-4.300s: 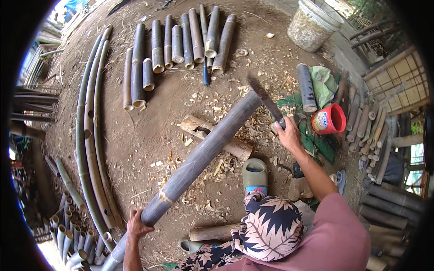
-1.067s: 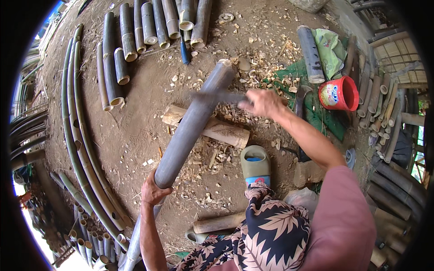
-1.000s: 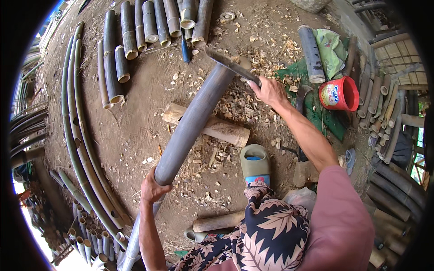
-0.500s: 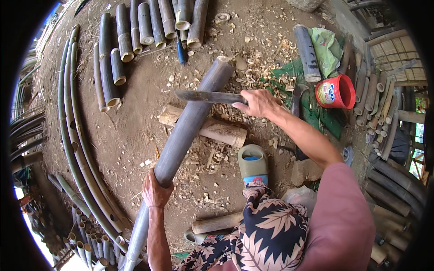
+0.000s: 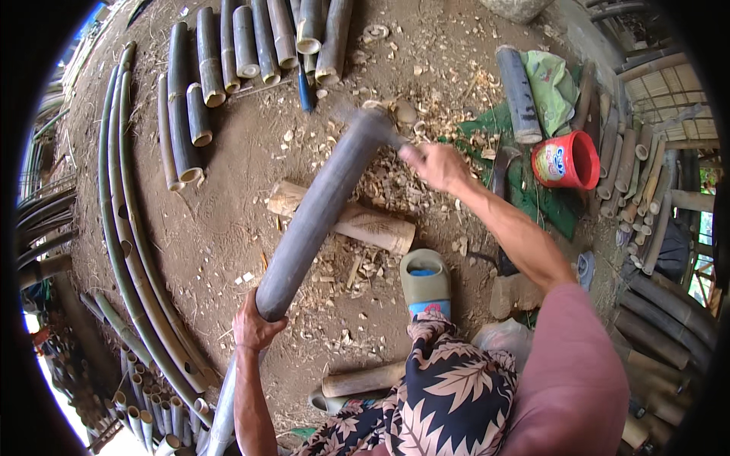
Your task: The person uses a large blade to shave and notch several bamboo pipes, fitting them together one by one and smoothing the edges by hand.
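A thick grey-green bamboo pole (image 5: 315, 216) slants across the middle, resting over a short pale log (image 5: 376, 226) on the ground. My left hand (image 5: 257, 325) is wrapped round the pole's lower part. A paler length of bamboo (image 5: 222, 410) shows below that hand; whether it is the same piece I cannot tell. My right hand (image 5: 441, 166) grips the handle of a long-bladed knife (image 5: 395, 140). The blade is smeared by motion and lies across the pole's far end, so its exact contact cannot be made out.
Cut bamboo sections (image 5: 245, 42) lie at the back, with a blue-handled tool (image 5: 305, 93) beside them. Long bamboo poles (image 5: 125, 235) curve along the left. At right are a red bucket (image 5: 566, 161), a green cloth (image 5: 549, 91) and another blade (image 5: 502, 171). My sandalled foot (image 5: 426, 281) stands near the log.
My right hand and the knife have swung toward the pole's far end, the blade now blurred. The left hand and the pole's near end have shifted slightly down and left.
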Demonstrator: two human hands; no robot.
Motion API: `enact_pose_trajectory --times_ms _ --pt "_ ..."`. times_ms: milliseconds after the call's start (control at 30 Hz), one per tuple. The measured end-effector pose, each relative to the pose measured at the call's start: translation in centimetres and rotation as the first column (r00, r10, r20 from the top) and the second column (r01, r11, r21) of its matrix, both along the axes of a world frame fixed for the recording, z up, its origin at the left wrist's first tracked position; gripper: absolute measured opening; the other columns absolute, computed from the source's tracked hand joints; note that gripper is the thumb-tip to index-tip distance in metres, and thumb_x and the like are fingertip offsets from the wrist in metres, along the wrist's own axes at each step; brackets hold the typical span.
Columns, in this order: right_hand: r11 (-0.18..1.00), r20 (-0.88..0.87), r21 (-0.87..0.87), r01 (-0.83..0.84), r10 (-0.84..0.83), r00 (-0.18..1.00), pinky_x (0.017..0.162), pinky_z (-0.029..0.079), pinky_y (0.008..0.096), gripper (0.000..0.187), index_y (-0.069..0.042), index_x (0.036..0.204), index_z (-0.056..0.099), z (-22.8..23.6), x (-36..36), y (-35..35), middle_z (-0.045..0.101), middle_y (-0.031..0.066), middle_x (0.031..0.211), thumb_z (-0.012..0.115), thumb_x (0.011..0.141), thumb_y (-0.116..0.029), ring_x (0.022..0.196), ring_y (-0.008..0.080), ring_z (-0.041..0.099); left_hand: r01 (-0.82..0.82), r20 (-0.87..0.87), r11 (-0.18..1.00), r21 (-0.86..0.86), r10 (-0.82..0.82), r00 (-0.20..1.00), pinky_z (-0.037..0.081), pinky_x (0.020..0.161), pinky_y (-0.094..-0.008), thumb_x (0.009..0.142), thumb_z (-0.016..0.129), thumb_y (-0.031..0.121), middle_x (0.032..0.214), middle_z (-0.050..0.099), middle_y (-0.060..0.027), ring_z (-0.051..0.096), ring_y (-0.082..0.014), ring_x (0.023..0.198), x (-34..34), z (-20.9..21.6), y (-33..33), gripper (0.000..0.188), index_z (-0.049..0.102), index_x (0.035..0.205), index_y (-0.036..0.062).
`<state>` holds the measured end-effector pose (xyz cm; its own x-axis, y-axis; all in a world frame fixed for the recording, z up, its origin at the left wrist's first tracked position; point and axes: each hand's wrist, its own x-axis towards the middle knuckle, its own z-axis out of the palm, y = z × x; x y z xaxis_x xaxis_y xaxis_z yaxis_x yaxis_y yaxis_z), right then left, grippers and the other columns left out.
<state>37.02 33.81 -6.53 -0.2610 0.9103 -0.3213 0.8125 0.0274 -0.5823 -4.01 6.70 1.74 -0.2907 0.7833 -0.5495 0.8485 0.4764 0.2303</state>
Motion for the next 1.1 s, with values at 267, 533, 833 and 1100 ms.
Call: enact_pose_trajectory --times_ms 267,533,833,1100 --pt "0.975 -0.094 0.156 0.159 -0.145 0.985 0.029 0.02 0.0278 0.074 -0.015 0.064 0.049 -1.5 0.7 1.1 0.034 -0.0079 0.046 0.022 0.096 -0.076 0.035 0.0053 0.025 0.051 0.109 0.994 -0.096 -0.041 0.993 0.05 0.1 -0.0452 0.058 0.086 0.038 0.127 0.058 -0.0254 0.059 -0.038 0.119 -2.6 -1.6 0.6 0.104 0.039 0.142 0.0013" --pt "0.961 -0.108 -0.026 0.275 -0.276 0.955 0.03 0.026 0.0268 0.078 -0.013 0.069 0.05 -0.7 -1.8 0.6 0.039 -0.0066 0.048 0.023 0.092 -0.082 0.036 0.0058 0.033 0.245 -0.422 0.9 0.361 -0.076 0.903 0.051 0.091 -0.0481 0.067 0.08 0.019 0.117 0.06 -0.0179 0.061 -0.038 0.104 4.8 -3.8 0.6 0.088 0.039 0.143 0.0078" --pt "0.975 -0.103 0.223 0.014 0.009 0.995 0.028 0.021 0.0275 0.073 -0.015 0.064 0.045 -2.0 -0.3 -0.3 0.037 -0.0066 0.047 0.03 0.091 -0.081 0.036 0.0057 0.026 0.12 -0.131 0.961 0.249 -0.09 0.987 0.055 0.082 -0.0508 0.061 0.083 0.02 0.106 0.065 -0.0193 0.066 -0.0397 0.097 3.7 -1.4 3.0 0.086 0.043 0.137 0.0123" --pt "0.966 -0.099 0.253 0.046 -0.021 0.995 0.028 0.021 0.0284 0.068 -0.015 0.066 0.049 -2.3 0.1 0.3 0.037 -0.0067 0.047 0.033 0.096 -0.074 0.037 0.0055 0.027 0.116 0.055 0.992 -0.051 -0.113 0.992 0.053 0.096 -0.0465 0.055 0.085 0.033 0.115 0.066 -0.0236 0.066 -0.0377 0.107 1.5 -0.5 4.1 0.108 0.038 0.147 0.0046"
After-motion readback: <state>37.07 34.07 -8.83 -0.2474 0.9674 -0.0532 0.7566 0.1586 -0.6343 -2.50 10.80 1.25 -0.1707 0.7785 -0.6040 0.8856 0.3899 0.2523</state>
